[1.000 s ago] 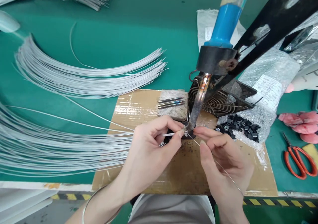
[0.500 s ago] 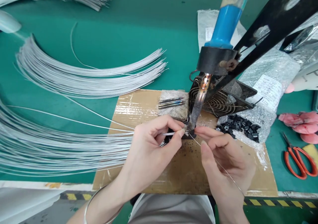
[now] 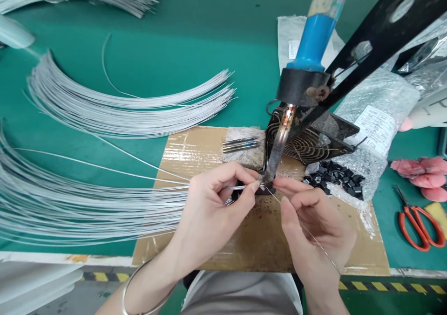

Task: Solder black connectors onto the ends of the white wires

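Observation:
My left hand (image 3: 220,212) pinches thin white wires (image 3: 238,188) between thumb and fingertips, just beside the tip of a soldering iron (image 3: 279,152) that points down from a black holder. On the other side of the tip, my right hand (image 3: 317,226) is closed on a thin solder wire (image 3: 316,239), which runs from the tip across the palm. The tiny part at the iron's tip is mostly hidden by my fingers. A loose spread of white wires (image 3: 104,212) reaches in from the left behind my left hand.
Cardboard (image 3: 251,245) lies beneath my hands. A wire bundle (image 3: 132,114) is at upper left. Behind the iron sits a black fan (image 3: 307,140), with small black parts (image 3: 338,177) to its right. Red-handled scissors (image 3: 419,226) lie at far right; a metal arm (image 3: 377,44) crosses the upper right.
My right hand has shifted very slightly left with the solder wire, closer to the tip. My left hand stays almost in place, and the white wires at left have shifted a little.

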### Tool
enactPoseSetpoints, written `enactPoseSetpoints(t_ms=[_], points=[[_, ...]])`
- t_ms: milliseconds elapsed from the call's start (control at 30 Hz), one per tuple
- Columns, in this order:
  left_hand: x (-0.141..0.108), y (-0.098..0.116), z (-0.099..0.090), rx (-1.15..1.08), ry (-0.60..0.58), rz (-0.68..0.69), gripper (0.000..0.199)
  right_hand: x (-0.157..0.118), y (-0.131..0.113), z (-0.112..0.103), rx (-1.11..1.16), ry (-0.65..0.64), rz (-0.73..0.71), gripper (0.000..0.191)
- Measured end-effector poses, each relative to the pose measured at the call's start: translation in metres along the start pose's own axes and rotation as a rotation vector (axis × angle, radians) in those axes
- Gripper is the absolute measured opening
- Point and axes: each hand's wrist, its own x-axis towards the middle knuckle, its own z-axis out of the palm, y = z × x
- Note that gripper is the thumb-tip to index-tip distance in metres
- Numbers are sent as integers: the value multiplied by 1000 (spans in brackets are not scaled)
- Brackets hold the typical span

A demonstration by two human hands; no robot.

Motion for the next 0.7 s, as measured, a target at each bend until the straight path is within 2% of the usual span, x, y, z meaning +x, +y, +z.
enactPoseSetpoints(t_ms=[700], points=[[0, 0, 0, 40, -14, -15, 12, -2, -2, 2, -35, 35, 28, 21]])
